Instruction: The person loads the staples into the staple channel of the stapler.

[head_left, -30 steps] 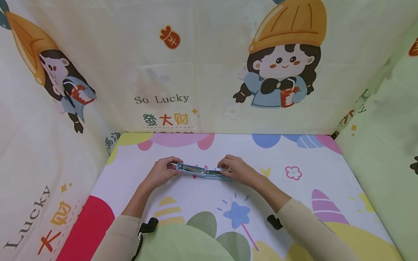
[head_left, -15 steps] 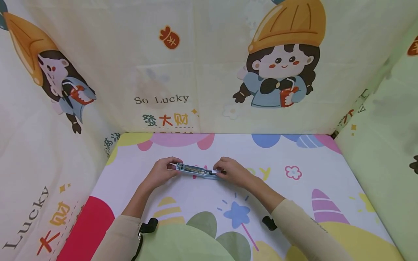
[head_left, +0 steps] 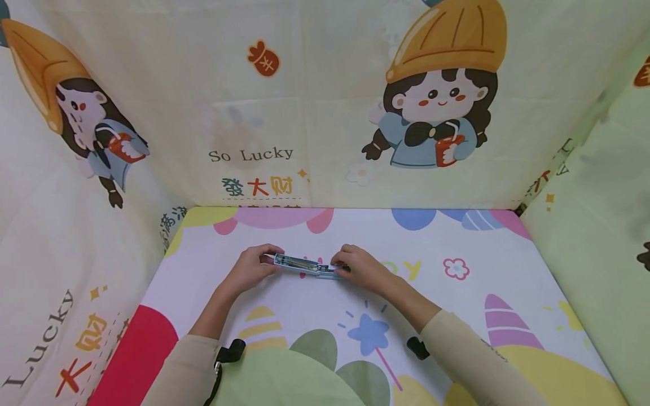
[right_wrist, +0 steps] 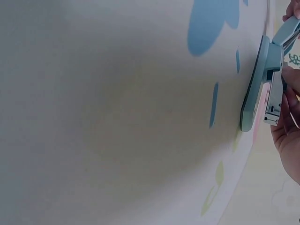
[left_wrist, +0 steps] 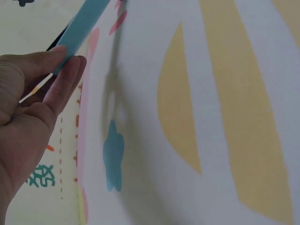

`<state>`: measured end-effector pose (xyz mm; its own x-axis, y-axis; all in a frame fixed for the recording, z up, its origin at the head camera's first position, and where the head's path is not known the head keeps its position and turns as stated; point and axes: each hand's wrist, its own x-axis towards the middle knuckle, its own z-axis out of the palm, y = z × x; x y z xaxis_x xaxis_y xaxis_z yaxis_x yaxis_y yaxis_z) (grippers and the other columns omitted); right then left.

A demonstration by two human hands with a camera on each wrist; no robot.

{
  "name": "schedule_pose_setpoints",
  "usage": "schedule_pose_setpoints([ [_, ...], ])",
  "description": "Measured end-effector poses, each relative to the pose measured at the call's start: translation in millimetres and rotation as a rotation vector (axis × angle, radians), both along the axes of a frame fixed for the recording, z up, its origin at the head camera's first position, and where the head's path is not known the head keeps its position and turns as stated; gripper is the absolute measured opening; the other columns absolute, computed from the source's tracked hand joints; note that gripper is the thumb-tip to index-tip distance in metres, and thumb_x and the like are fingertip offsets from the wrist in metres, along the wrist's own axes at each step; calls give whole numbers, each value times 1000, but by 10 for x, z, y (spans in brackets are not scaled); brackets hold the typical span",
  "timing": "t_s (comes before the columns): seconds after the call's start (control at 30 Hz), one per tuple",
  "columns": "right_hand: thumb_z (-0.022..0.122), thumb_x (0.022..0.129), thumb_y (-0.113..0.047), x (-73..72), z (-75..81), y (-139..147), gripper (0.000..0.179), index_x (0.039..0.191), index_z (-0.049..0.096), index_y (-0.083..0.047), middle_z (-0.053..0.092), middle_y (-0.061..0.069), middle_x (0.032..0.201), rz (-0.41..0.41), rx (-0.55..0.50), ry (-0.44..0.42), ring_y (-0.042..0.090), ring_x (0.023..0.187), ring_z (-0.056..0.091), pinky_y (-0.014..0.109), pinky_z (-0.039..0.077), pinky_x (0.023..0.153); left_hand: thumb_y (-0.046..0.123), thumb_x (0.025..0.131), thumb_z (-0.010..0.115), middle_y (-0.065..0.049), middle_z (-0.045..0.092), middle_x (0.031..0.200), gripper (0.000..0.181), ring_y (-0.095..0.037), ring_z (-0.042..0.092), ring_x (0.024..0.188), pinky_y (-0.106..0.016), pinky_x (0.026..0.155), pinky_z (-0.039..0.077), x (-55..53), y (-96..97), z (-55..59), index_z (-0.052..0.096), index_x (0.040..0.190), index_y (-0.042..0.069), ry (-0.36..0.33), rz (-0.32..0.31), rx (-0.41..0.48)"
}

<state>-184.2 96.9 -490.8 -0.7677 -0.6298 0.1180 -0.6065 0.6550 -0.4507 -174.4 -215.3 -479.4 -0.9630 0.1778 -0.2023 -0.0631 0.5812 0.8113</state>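
Note:
A light blue stapler is folded wide open between the two hands over the middle of the table. My left hand pinches the end of its top cover between thumb and fingers. My right hand holds the other half with curled fingers. In the right wrist view, the right fingers are on the silver staple magazine, which stands raised at an angle from the blue base. The base lies close along the tabletop. Part of the magazine is hidden behind the right fingers in the head view.
The white tabletop carries printed shapes, among them a blue star and a pink flower outline. Printed cloth walls rise at the back and both sides. A small black device sits at the left wrist, another at the right.
My right hand has shifted a little left along the stapler, toward its hinge, and then stayed nearly still. The left hand keeps its hold in the same place.

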Motion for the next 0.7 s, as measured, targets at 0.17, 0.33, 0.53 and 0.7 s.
schedule_pose_setpoints([
  [0.17,79,92,-15,0,-3,3,19,110,76,-11,65,0,98,10,-19,19,11,85,54,26,52,80,6,92,75,-10,71,117,35,-24,65,98,-31,79,58,3,-1,4,70,126,10,7,-6,-6],
  [0.33,79,92,-14,-2,-9,5,17,109,77,-11,63,-1,94,13,-26,33,10,81,51,23,48,74,6,91,75,-10,71,116,36,-24,65,98,-30,78,57,-7,-1,0,70,126,10,15,-12,-10],
  [0.53,79,91,-15,4,-1,-8,17,108,79,-11,64,-1,92,-9,-24,22,10,80,51,22,47,73,5,91,76,-11,71,116,36,-24,66,98,-28,77,58,-16,-4,-5,71,125,10,24,-15,-16],
  [0.7,80,90,-15,15,6,-17,17,107,82,-11,66,-1,88,-3,-24,44,9,77,51,20,46,70,4,91,75,-12,72,117,35,-23,69,100,-29,79,58,-8,-6,-4,70,125,7,31,-20,1],
])
